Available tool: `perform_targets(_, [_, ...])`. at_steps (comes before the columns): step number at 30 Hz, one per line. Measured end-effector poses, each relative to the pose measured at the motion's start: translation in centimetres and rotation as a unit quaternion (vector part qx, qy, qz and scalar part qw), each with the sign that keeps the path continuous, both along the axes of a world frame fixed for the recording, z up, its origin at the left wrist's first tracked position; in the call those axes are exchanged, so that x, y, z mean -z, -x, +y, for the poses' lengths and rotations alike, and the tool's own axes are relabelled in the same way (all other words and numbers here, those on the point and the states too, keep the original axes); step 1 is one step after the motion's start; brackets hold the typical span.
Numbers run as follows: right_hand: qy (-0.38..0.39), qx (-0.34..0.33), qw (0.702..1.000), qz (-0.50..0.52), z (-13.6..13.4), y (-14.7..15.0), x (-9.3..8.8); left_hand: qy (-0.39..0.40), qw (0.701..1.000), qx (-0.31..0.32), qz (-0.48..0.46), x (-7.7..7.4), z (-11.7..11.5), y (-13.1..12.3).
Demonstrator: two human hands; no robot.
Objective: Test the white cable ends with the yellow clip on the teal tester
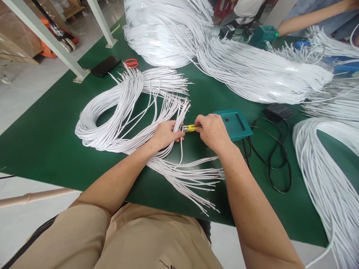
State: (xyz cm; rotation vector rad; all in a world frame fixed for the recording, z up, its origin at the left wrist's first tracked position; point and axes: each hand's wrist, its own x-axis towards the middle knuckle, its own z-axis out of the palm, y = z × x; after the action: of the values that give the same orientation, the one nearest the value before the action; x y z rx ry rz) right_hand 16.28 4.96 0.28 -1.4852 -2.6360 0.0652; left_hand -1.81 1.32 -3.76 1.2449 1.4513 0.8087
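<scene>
In the head view, my left hand [167, 135] is closed on a white cable near its end, with more white cable strands around its fingers. My right hand [214, 130] grips a small yellow-handled tool [191, 128], whose metal end meets the fingertips of my left hand. What kind of tool it is, my fingers partly hide. A looped bundle of white cables [92, 130] lies to the left and runs under my left hand. Loose cable ends [193, 179] fan out between my forearms. Just beyond my right hand sits a teal device [237, 125] with a recessed top.
Big white cable bundles [168, 33] lie along the far side, and another [322, 157] at right. Black cords [270, 160] loop beside the teal device. A black phone-like object [106, 66] and red-handled scissors [131, 63] lie far left. A co-worker's arm [311, 20] reaches in at back right.
</scene>
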Motion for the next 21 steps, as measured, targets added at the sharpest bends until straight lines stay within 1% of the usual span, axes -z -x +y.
perform_targets(4, [-0.008,0.005,1.000,0.013,0.0,0.0,0.2,-0.016,0.999,0.012,0.038,0.0,-0.1,-0.2])
perform_targets(7, [-0.010,-0.008,1.000,0.019,-0.2,-0.2,0.3,-0.026,0.998,0.013,0.054,0.2,-0.1,-0.3])
perform_targets(9, [-0.040,-0.011,0.999,0.029,-0.5,-0.7,0.4,-0.026,0.998,0.009,0.049,0.4,0.0,-0.3])
perform_targets(11, [-0.102,0.031,0.994,0.033,-0.9,-1.2,0.7,-0.022,0.999,0.009,0.043,0.6,0.0,-0.3])
perform_targets(13, [-0.158,0.106,0.982,0.024,-1.1,-1.7,1.2,-0.016,0.999,0.011,0.041,0.7,0.1,-0.2])
perform_targets(14, [-0.171,0.139,0.975,0.015,-1.2,-2.0,1.4,-0.012,0.999,0.013,0.041,0.6,0.1,-0.1])
perform_targets(16, [-0.172,0.168,0.971,-0.001,-1.1,-2.3,1.9,-0.004,0.999,0.015,0.037,0.2,0.1,0.2])
perform_targets(19, [-0.154,0.163,0.974,0.009,-1.0,-2.6,2.1,-0.004,0.999,0.016,0.027,-0.9,0.0,0.8])
perform_targets(21, [-0.148,0.154,0.976,0.051,-1.3,-2.4,1.5,-0.016,1.000,0.017,0.008,-1.7,-0.1,1.1])
